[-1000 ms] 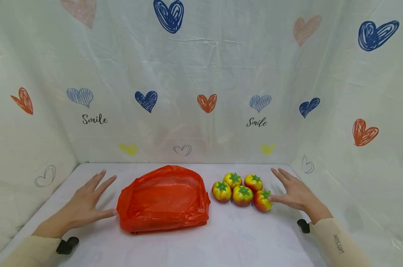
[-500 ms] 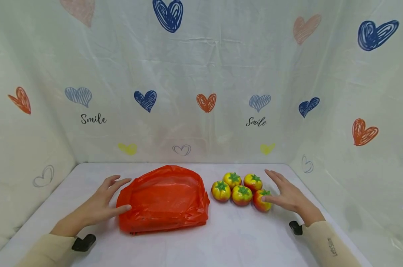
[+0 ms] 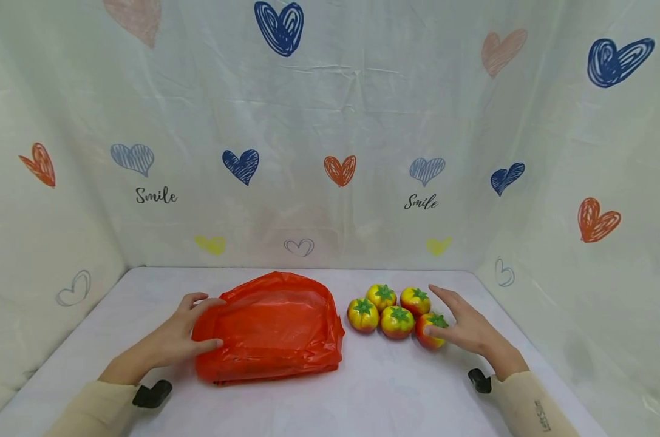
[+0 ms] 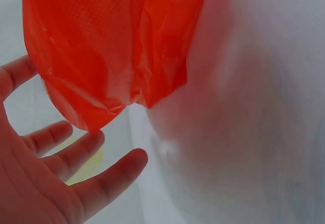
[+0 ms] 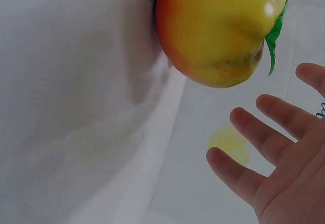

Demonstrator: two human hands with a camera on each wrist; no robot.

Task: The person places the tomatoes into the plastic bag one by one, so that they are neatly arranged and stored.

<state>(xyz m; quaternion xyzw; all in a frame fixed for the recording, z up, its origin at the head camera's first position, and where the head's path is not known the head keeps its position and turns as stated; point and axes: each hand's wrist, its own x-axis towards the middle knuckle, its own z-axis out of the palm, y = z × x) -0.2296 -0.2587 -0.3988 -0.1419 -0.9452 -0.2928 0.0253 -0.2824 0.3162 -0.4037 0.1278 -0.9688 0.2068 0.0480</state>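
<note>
With twelve o'clock at the back of the worktop (image 3: pixel 362 394), a cream sleeve (image 3: pixel 89 413) comes in from eight o'clock in the head view, a black wrist piece (image 3: pixel 152 394) at its cuff. The left hand (image 3: pixel 171 340) is at the nine o'clock side of a crumpled red plastic bag (image 3: pixel 269 328), fingers spread, thumb apart from them, gripping nothing; its fingertips overlap the bag's edge, but I cannot tell whether they touch it.

The bag lies on the worktop, its edge arched at twelve o'clock and folded low at six. Behind it hangs a white sheet (image 3: pixel 308 91) printed with hearts.

At the bag's three o'clock sit five yellow-and-red fruits with green star-shaped tops, clustered around the front middle fruit (image 3: pixel 398 328): the leftmost fruit (image 3: pixel 362 318) at nine, another at eleven, one between one and two, and the rightmost fruit (image 3: pixel 428 340) between three and four.

The right hand (image 3: pixel 472 331) is at that last one's two o'clock, fingers spread, gripping nothing; its thumb overlaps the fruit, contact unclear.
</note>
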